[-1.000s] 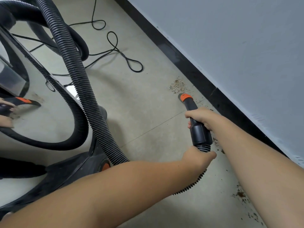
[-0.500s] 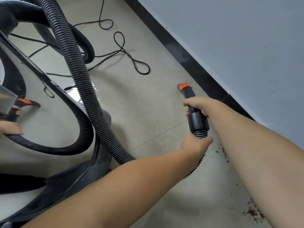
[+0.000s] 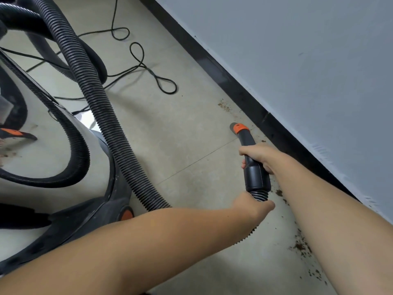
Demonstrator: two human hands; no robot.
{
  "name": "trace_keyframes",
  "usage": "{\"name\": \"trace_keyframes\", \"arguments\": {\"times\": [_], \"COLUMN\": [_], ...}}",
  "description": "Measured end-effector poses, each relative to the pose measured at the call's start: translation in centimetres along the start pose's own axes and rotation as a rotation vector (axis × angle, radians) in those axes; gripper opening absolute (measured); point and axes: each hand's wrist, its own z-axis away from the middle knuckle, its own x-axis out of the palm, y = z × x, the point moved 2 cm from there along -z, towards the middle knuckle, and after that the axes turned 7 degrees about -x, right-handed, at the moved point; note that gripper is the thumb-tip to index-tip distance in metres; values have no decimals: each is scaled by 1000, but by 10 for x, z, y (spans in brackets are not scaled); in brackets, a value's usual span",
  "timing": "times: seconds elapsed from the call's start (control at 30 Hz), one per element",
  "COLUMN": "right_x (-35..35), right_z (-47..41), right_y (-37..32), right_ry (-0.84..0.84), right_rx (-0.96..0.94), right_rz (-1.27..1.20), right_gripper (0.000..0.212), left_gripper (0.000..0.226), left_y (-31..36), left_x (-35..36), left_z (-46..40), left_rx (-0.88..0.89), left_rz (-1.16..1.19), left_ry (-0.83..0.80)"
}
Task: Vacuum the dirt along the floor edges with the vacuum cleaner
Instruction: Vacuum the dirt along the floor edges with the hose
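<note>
Matte tile floor (image 3: 170,145) | right hand (image 3: 262,155) grips smooth nozzle (image 3: 253,167) | left hand (image 3: 253,206) grips ribbed hose (image 3: 102,107)

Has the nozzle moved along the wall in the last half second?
Yes. The nozzle has pulled back toward the person, its tip going from beyond the baseboard joint to about level with it.

I see a pale beige tiled floor (image 3: 170,145) with one thin grout line crossing it. A glossy black baseboard (image 3: 234,86) runs diagonally, beneath a matte grey-blue painted wall (image 3: 297,60). Lighting is soft, even.
</note>
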Motion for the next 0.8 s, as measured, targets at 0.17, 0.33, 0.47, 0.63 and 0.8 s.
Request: {"name": "trace_keyframes", "arguments": {"times": [0.17,0.33,0.47,0.63,0.8], "right_x": [-10,-25,-32,-36,-35], "right_z": [28,40,36,16,-9], "right_y": [23,35,35,23,11], "right_ry": [13,44,90,118,127], "right_rx": [55,89,85,84,63], "right_rz": [-53,-38,-40,-26,-26], "right_gripper": [16,28,29,34,36], "left_gripper": [21,21,22,14,17], "left_y": [-11,-12,-4,5,14], "left_x": [14,28,29,23,18], "left_z": [19,30,23,9,-12], "left_rx": [1,-22,9,-27,-16], "left_rz": [-91,-112,-131,-15,29], "left_ry": [-46,-87,-62,-115,-109]}}
